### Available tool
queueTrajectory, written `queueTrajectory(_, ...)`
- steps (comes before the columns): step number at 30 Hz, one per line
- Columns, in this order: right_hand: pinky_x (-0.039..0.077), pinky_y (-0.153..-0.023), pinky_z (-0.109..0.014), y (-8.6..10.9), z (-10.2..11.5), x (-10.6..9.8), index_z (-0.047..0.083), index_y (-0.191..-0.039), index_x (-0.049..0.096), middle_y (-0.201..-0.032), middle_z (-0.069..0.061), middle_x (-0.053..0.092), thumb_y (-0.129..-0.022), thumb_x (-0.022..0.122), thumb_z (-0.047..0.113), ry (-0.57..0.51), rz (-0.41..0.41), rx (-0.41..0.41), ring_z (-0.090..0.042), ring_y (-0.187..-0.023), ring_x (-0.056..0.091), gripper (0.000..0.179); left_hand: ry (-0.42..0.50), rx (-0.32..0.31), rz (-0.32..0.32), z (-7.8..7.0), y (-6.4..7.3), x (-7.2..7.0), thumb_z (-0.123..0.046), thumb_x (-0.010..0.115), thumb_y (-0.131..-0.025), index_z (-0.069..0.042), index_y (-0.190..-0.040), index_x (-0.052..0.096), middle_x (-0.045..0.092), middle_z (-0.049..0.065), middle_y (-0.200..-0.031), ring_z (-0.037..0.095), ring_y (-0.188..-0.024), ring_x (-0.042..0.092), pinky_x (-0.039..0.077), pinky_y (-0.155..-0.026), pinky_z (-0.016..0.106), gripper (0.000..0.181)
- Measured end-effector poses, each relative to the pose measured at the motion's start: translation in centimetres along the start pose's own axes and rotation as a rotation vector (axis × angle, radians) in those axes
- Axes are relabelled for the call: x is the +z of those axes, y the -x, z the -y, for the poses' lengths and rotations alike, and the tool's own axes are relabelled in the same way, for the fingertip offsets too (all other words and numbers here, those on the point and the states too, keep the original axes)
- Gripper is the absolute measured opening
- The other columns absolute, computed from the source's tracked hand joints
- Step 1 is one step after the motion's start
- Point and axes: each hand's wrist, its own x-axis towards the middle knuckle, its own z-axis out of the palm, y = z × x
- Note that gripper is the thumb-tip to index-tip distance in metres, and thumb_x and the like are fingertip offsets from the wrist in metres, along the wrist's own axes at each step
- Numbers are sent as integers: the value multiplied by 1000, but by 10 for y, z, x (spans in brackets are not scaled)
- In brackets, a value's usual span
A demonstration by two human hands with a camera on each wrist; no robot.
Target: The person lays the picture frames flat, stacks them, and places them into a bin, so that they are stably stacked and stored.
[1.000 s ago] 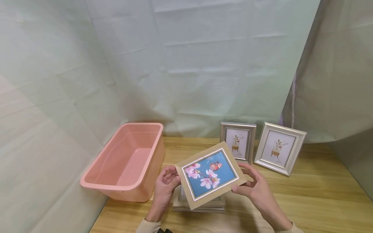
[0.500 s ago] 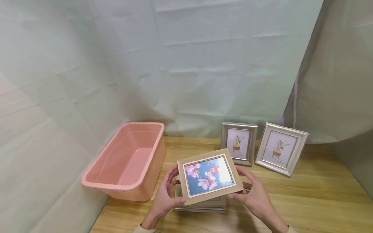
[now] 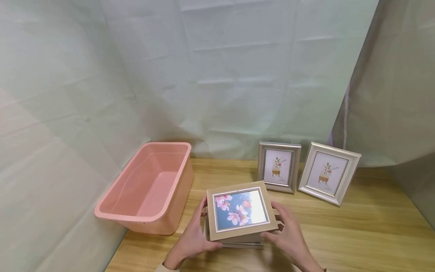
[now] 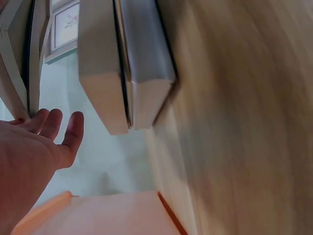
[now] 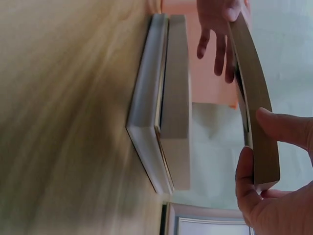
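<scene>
The blossom picture frame point(image 3: 239, 211) has been lowered and levelled above the near stack of frames point(image 3: 241, 245), a gap left between; alignment seems under way. Its right end is pinched by the right hand point(image 3: 289, 236), its left loosely gripped by the left hand point(image 3: 194, 238), 3 fingers spread free.

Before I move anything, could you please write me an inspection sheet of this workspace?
Surface: wood-grain table.
Job's things: blossom frame, held tilted above a stack of frames lying flat, not touching it.
Clutter: pink basin to the left; taupe frame and silver frame standing to the right.
Left hand: touches the blossom frame's left side.
Right hand: pinches its right side.
Cables: pale strip beside the rear sheet; cannot tell whether it is a cable.
Surroundings: pale sheets behind and at both sides.
</scene>
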Motion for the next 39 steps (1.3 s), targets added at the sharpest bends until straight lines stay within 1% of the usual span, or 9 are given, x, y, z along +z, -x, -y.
queueTrajectory(3, 62, -86, -22, 1, -1, 4, -3, -154, 54, -152, -27, 57, -62, 100, -2, 53, 4, 22, -33, -117, 71, 103, -20, -31, 6, 3, -1, 0, -20, 108, -50, -7, -174, 14, 45, 19, -168, 37, -137, 57, 52, -115, 58, 156)
queueTrajectory(6, 62, -84, -23, 3, -3, 9, -5, -151, 56, -149, -27, 60, -62, 101, -1, 72, -3, 23, -31, -113, 72, 100, -36, -51, 20, 6, -1, -1, -19, 107, -51, -4, -174, 14, 42, 22, -170, 39, -144, 55, 48, -122, 63, 155)
queueTrajectory(12, 64, -81, -23, 5, -9, 17, -6, -146, 60, -141, -26, 64, -62, 101, -3, 65, -1, -1, -28, -107, 73, 93, -92, -80, 43, 15, -1, -2, -22, 106, -53, -3, -174, 14, 35, 27, -174, 47, -159, 38, 32, -129, 71, 153)
queueTrajectory(15, 64, -81, -24, 6, -13, 19, -7, -145, 60, -140, -25, 64, -63, 101, -2, 75, 6, 0, -28, -107, 72, 92, -98, -82, 56, 19, -1, -2, -23, 106, -53, -4, -174, 15, 33, 27, -175, 51, -161, 34, 29, -129, 74, 152)
queueTrajectory(20, 62, -81, -23, 6, -17, 23, -8, -146, 59, -141, -25, 62, -65, 101, -2, 73, 22, 27, -25, -107, 71, 91, -91, -87, 80, 21, 0, -3, -21, 107, -54, -4, -173, 15, 30, 28, -176, 51, -160, 34, 30, -129, 73, 151)
queueTrajectory(26, 61, -80, -22, 5, -19, 28, -8, -147, 58, -144, -26, 59, -66, 100, -2, 72, 32, 40, -25, -106, 70, 91, -41, -105, 114, 23, -2, -3, -15, 106, -57, -3, -174, 8, 29, 30, -174, 44, -143, 57, 40, -125, 68, 153)
queueTrajectory(30, 60, -80, -21, 4, -18, 30, -7, -148, 57, -143, -26, 59, -67, 99, -2, 74, 41, 49, -25, -104, 70, 92, -51, -116, 115, 22, -2, -4, -15, 106, -57, -4, -175, 8, 33, 30, -172, 35, -133, 63, 44, -122, 68, 154)
queueTrajectory(34, 59, -79, -21, 3, -16, 31, -8, -150, 55, -141, -26, 59, -68, 98, -2, 87, 49, 50, -22, -96, 70, 94, -64, -129, 104, 24, -3, -5, -14, 106, -56, -3, -174, 8, 37, 28, -170, 34, -134, 62, 43, -123, 65, 153)
queueTrajectory(39, 58, -79, -20, 2, -14, 34, -10, -152, 53, -140, -28, 59, -68, 98, -3, 110, 49, 62, -20, -93, 69, 96, -69, -140, 104, 24, -2, -3, -14, 105, -57, -2, -174, 7, 33, 31, -173, 46, -155, 44, 33, -129, 68, 153)
